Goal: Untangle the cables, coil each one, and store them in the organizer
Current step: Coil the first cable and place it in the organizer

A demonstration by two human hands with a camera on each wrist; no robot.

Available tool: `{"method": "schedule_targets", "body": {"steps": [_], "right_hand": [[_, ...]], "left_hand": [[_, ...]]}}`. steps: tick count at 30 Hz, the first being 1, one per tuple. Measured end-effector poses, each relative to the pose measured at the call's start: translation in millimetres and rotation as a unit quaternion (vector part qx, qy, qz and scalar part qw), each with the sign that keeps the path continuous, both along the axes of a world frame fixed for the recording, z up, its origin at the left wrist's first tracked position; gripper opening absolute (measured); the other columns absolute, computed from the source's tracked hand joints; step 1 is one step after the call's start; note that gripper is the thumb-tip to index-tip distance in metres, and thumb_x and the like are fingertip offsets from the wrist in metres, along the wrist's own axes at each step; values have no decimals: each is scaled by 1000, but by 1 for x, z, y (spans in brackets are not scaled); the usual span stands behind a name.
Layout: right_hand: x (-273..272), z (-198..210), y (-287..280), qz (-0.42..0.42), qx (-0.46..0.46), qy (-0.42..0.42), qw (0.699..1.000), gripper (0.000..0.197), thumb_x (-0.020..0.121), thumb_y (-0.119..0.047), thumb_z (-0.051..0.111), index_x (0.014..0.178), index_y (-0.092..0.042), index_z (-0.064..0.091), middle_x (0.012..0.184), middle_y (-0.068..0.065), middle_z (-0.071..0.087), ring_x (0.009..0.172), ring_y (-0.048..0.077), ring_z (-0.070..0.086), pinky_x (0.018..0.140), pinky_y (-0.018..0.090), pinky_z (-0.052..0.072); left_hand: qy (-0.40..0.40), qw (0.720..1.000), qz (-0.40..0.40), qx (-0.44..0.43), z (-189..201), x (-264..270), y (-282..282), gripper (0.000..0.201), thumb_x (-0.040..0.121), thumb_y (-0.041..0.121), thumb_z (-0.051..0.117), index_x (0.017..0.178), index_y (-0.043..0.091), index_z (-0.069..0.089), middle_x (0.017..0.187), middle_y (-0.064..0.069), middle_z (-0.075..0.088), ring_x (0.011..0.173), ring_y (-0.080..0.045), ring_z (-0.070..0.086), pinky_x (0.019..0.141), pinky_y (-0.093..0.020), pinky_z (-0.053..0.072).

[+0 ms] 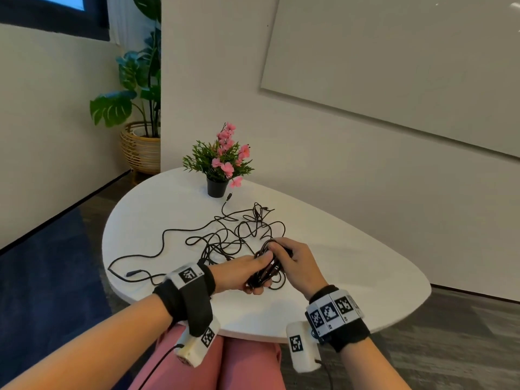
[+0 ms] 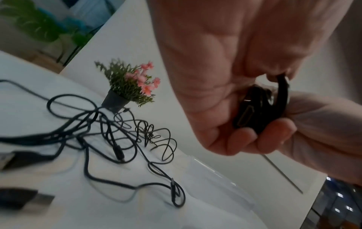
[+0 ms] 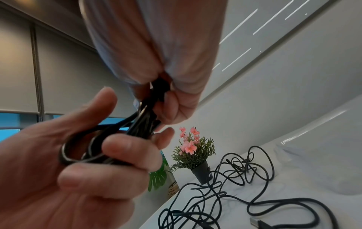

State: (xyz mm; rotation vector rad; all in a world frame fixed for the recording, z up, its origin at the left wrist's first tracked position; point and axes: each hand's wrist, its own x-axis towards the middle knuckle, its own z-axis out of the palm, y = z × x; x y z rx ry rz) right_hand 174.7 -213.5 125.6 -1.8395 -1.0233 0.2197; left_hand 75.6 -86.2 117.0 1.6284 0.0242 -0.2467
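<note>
Cables: lying tangled across the table, loose ends trailing.
Coil: being gripped by the left hand; keeping loops even would help.
Right hand: pinching the coil's top, cinching snugly.

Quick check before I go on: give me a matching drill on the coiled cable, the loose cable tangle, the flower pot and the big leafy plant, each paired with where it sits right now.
Things:
1. coiled cable
2. loose cable tangle
3. flower pot
4. big leafy plant

Places:
A. on the floor in a woven basket, beyond the table
B. standing at the table's far edge
C. held between the left hand and right hand
D. spread over the white table

Pairs: 1-C, 2-D, 3-B, 4-A
</note>
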Motion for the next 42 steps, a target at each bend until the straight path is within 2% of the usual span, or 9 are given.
{"method": "schedule_targets", "body": {"steps": [8,11,19,22,27,31,35,39,42], "right_hand": [[-10,8,1,18,4,4,1000,17,95,-19,53,93,-11,68,77,-8,64,70,-1,55,69,16,43],[-11,12,3,29,8,22,999,19,95,-19,52,93,-10,68,70,-13,61,65,-4,53,66,15,41],[-3,21,-13,58,94,258,960,22,96,-9,48,103,-9,68,80,1,63,71,10,54,62,19,41],[-4,17,-13,68,40,204,976,25,90,5,52,101,-12,66,85,1,69,71,10,62,65,21,45],[-11,17,-2,67,-10,142,988,22,93,-5,53,114,-8,60,75,-11,61,57,-3,51,57,12,40],[-5,18,1,13,-48,-97,994,27,92,-10,55,117,-15,64,93,-6,62,79,-8,54,75,3,37],[-6,15,-1,33,-41,-250,967,27,91,-12,57,116,-14,65,85,3,61,72,5,49,70,2,34],[-18,19,0,51,-55,-318,945,28,90,-11,52,115,-9,64,85,8,60,75,21,56,69,21,43],[-32,21,-1,62,-90,-388,915,29,88,-5,52,115,-5,61,85,10,57,71,27,56,60,31,45]], "left_hand": [[37,993,10,-112,5,-11,3,35,99,39,32,111,13,52,96,-11,68,65,-18,62,64,-23,44],[20,991,16,-130,4,-13,2,26,97,38,42,101,14,51,77,-3,59,55,-12,49,59,-21,41],[-24,982,64,-177,12,-17,11,29,96,34,38,97,8,51,66,3,35,54,-11,34,56,-21,30],[-41,985,73,-154,17,-19,13,28,98,35,34,88,11,47,66,3,32,54,-11,32,56,-21,29],[-23,981,107,-159,21,-19,13,26,100,33,35,85,14,47,65,4,34,54,-11,37,60,-23,38],[-20,977,181,-108,27,-17,13,23,98,32,42,85,16,49,62,6,34,51,-8,34,58,-22,39],[-4,966,230,-115,31,-20,18,19,97,29,47,85,15,52,58,6,33,49,-7,29,52,-20,33],[-1,957,270,-110,30,-21,21,19,97,29,46,88,14,54,56,7,36,49,-8,29,52,-21,31],[-27,958,283,24,25,-18,19,23,97,29,45,87,13,57,59,4,42,47,-7,34,45,-19,30]]}}
